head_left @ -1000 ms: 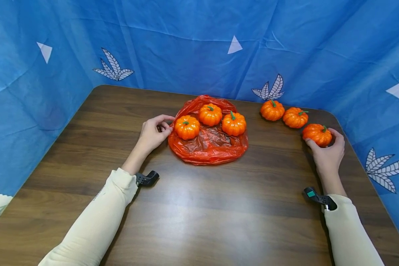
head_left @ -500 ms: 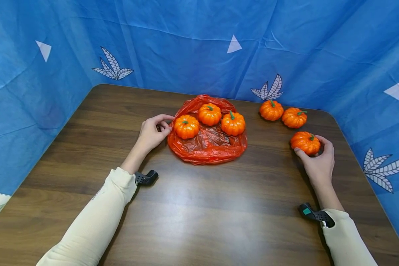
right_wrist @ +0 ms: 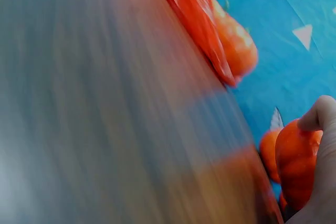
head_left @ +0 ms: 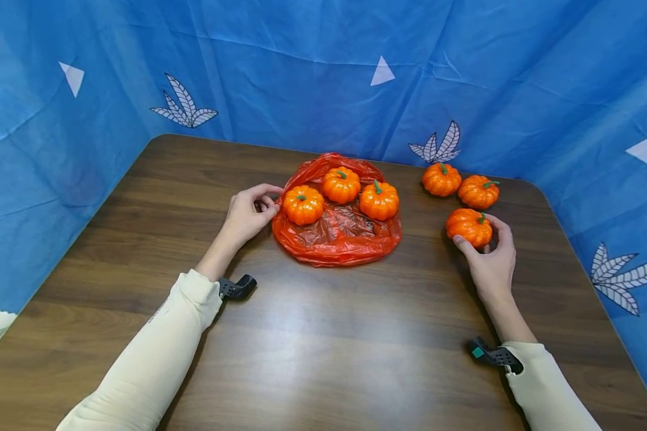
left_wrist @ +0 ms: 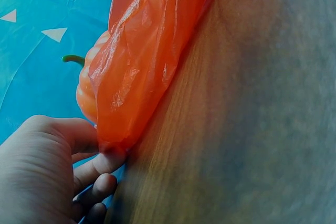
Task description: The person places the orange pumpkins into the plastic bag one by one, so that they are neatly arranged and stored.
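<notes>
My left hand (head_left: 248, 214) pinches the left edge of a red plastic bag (head_left: 336, 242) between thumb and index finger; the left wrist view shows the thin film (left_wrist: 131, 93) gathered at the fingertips. The bag is spread open on the table, with three small orange pumpkins in it: one at left (head_left: 303, 206), one at the back (head_left: 340, 185) and one at right (head_left: 379, 200). My right hand (head_left: 493, 257) grips another orange pumpkin (head_left: 466, 226), thumb on its near left side and fingers round its right. In the right wrist view this pumpkin (right_wrist: 295, 163) fills the grasp.
Two more pumpkins, one (head_left: 441, 179) beside the other (head_left: 478, 191), sit near the table's back right edge. Bare brown wood of the table (head_left: 345, 347) lies in front of the bag. A blue curtain (head_left: 302, 78) hangs behind.
My right hand has moved left with its pumpkin, from the right edge of the table towards the bag. The left hand and the bag have stayed in place.
</notes>
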The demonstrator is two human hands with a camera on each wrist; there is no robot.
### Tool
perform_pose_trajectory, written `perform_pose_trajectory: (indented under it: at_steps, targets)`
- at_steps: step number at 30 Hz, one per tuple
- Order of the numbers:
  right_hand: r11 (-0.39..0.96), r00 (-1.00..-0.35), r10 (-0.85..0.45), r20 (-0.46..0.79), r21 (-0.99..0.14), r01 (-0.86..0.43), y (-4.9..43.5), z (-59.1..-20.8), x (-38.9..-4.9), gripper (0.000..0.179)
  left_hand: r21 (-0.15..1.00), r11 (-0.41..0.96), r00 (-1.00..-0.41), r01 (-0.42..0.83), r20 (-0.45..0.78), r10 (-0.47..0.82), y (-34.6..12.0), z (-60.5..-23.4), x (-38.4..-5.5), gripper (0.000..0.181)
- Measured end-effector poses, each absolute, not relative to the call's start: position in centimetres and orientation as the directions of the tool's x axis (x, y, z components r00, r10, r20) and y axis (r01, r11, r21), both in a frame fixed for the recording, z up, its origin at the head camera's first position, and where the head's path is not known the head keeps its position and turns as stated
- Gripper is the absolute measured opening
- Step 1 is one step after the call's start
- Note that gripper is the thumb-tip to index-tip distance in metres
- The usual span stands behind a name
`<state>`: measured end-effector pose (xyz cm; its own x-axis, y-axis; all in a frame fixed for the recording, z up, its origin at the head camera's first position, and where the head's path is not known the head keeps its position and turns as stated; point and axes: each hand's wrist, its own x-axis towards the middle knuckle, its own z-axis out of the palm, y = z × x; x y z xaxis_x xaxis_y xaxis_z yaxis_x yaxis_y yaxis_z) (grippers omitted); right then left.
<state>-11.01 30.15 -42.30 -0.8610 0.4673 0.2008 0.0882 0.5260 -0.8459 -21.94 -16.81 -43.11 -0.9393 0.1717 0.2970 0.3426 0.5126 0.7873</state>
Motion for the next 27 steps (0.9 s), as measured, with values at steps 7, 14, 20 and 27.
perform_pose_trajectory:
  at_steps: [7, 14, 20, 27]
  targets:
    - [0.502, -0.885, 0.397, 0.244, -0.865, -0.013, 27.1, -42.5, -11.8, 0.069, 0.787, 0.509, -0.937, 0.348, 0.301, 0.175, -16.7, -43.0, -22.0, 0.029]
    - [0.477, -0.892, 0.338, 0.300, -0.872, -0.113, 23.9, -42.8, -12.6, 0.070, 0.789, 0.508, -0.938, 0.346, 0.293, 0.184, -16.8, -43.0, -22.0, 0.030]
    - [0.439, -0.861, 0.323, 0.393, -0.868, -0.232, 20.9, -42.8, -13.2, 0.072, 0.788, 0.509, -0.938, 0.347, 0.294, 0.183, -16.7, -43.0, -21.9, 0.029]
    - [0.398, -0.812, 0.308, 0.495, -0.843, -0.363, 16.1, -40.6, -12.6, 0.075, 0.796, 0.494, -0.937, 0.350, 0.296, 0.186, -16.8, -43.0, -21.9, 0.030]
